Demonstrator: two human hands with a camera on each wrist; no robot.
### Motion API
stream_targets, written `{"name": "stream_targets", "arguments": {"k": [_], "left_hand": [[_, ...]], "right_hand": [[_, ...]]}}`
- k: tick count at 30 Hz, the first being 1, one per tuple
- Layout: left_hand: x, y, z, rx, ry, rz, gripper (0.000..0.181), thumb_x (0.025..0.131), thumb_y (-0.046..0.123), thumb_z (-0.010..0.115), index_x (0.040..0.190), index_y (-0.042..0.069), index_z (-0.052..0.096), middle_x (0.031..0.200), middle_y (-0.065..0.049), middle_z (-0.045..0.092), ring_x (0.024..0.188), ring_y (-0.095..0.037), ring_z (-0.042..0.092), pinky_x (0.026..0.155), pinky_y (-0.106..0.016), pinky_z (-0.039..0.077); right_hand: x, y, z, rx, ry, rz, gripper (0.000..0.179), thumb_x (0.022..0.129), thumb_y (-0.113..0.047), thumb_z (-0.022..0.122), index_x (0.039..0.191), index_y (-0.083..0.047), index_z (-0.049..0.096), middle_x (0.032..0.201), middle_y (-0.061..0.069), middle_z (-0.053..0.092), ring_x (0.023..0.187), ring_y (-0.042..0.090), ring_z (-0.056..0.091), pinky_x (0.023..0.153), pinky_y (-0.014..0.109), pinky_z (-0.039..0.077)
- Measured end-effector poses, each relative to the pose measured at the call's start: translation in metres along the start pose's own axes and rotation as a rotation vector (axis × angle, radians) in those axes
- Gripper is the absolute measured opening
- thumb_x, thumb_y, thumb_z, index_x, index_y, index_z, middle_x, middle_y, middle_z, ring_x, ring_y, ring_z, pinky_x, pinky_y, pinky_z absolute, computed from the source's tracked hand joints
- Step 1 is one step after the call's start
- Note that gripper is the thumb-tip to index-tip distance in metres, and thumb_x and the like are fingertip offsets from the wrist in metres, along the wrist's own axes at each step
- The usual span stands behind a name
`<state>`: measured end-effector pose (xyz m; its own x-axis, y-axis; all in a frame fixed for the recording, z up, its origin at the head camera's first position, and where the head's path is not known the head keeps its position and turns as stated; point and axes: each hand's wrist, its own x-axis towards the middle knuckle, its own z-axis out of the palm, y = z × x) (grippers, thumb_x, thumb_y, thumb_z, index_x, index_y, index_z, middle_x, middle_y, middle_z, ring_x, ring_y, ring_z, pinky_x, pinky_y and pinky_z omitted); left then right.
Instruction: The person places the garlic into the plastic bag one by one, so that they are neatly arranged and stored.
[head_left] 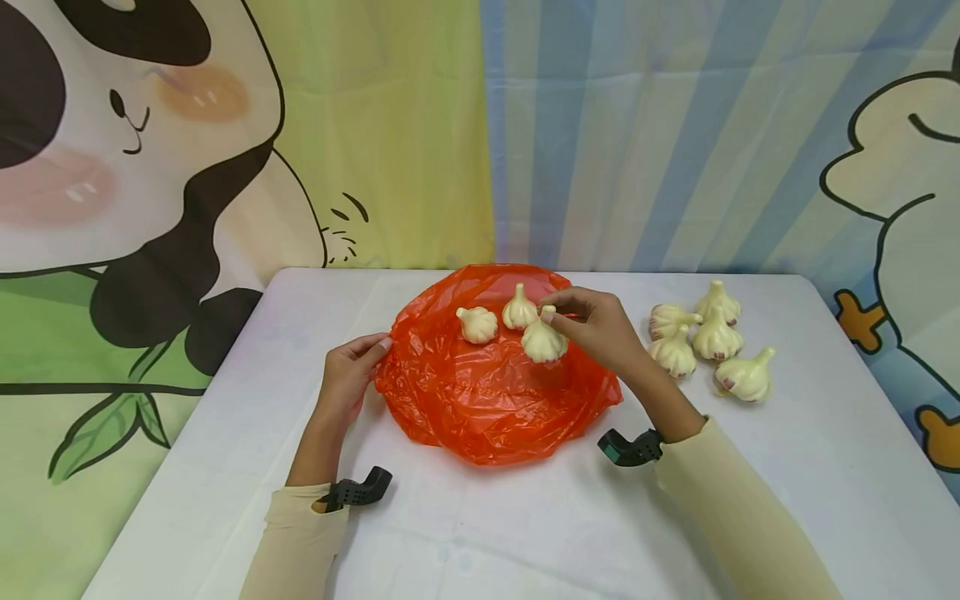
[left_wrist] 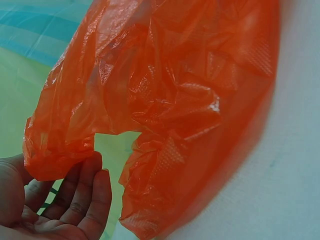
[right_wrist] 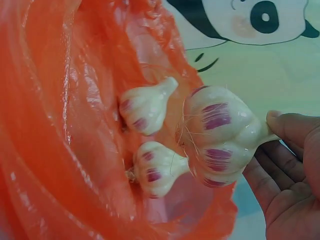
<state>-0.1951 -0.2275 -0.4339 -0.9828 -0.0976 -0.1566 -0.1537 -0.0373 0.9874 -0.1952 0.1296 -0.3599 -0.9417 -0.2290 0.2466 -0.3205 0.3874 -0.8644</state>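
An orange-red plastic bag (head_left: 480,417) lies spread open on the table. My left hand (head_left: 348,375) pinches its left edge between thumb and fingers; the left wrist view shows the crumpled bag (left_wrist: 200,100) edge at that hand (left_wrist: 65,200). With my right hand (head_left: 600,329) I hold a garlic bulb (head_left: 544,340) by its stem over the bag. In the right wrist view, purple streaks mark this held bulb (right_wrist: 220,135), and the thumb and fingers of the hand (right_wrist: 295,175) pinch the stem. Two other garlic bulbs (head_left: 477,325) sit inside the bag.
Several more garlic bulbs (head_left: 717,333) stand grouped on the right side of the white table (head_left: 465,533). One bulb (head_left: 746,377) lies tilted at the front of that group. Behind the table hangs a cartoon-printed curtain (head_left: 405,125).
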Motion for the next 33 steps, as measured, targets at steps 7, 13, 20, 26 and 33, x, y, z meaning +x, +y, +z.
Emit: {"name": "stream_targets", "arguments": {"k": [7,13,20,26,33], "left_hand": [[0.001,0.000,0.001,-0.005,-0.010,0.012,0.040,0.091,0.025,0.071,0.118,-0.005,0.066,0.100,-0.003,0.067,0.084,-0.013,0.063,0.073,-0.023,0.055],[0.001,0.000,0.001,0.015,-0.002,0.001,0.040,0.091,0.025,0.070,0.118,-0.004,0.066,0.102,-0.005,0.066,0.085,-0.013,0.063,0.074,-0.023,0.055],[0.000,0.000,0.001,0.011,0.003,-0.008,0.040,0.091,0.025,0.071,0.118,-0.003,0.066,0.101,-0.005,0.067,0.083,-0.013,0.063,0.073,-0.023,0.055],[0.001,0.000,0.002,0.012,0.004,-0.002,0.039,0.091,0.025,0.070,0.118,-0.003,0.066,0.101,-0.005,0.066,0.085,-0.014,0.063,0.074,-0.023,0.055],[0.001,-0.002,0.001,0.013,0.001,-0.005,0.039,0.091,0.026,0.071,0.117,-0.003,0.066,0.101,-0.006,0.066,0.085,-0.014,0.063,0.074,-0.023,0.055]], "right_hand": [[0.014,0.005,0.014,-0.015,-0.031,-0.035,0.020,0.089,-0.012,0.072,0.106,-0.002,0.072,0.103,0.010,0.070,0.090,0.024,0.067,0.076,0.031,0.056],[0.023,0.014,0.028,-0.001,-0.108,-0.040,0.020,0.091,-0.014,0.070,0.107,-0.002,0.072,0.101,0.008,0.070,0.093,0.023,0.067,0.081,0.036,0.056],[0.033,0.018,0.041,-0.010,-0.142,-0.074,0.015,0.090,-0.010,0.071,0.102,-0.002,0.073,0.096,0.005,0.071,0.090,0.018,0.067,0.079,0.033,0.056],[0.038,0.015,0.049,-0.051,-0.128,-0.109,0.013,0.088,-0.008,0.073,0.100,-0.005,0.076,0.094,0.003,0.072,0.088,0.016,0.069,0.077,0.030,0.056],[0.041,0.016,0.065,0.041,-0.161,-0.104,0.014,0.088,-0.008,0.072,0.102,-0.004,0.075,0.097,0.004,0.072,0.090,0.017,0.069,0.078,0.029,0.056]]}}
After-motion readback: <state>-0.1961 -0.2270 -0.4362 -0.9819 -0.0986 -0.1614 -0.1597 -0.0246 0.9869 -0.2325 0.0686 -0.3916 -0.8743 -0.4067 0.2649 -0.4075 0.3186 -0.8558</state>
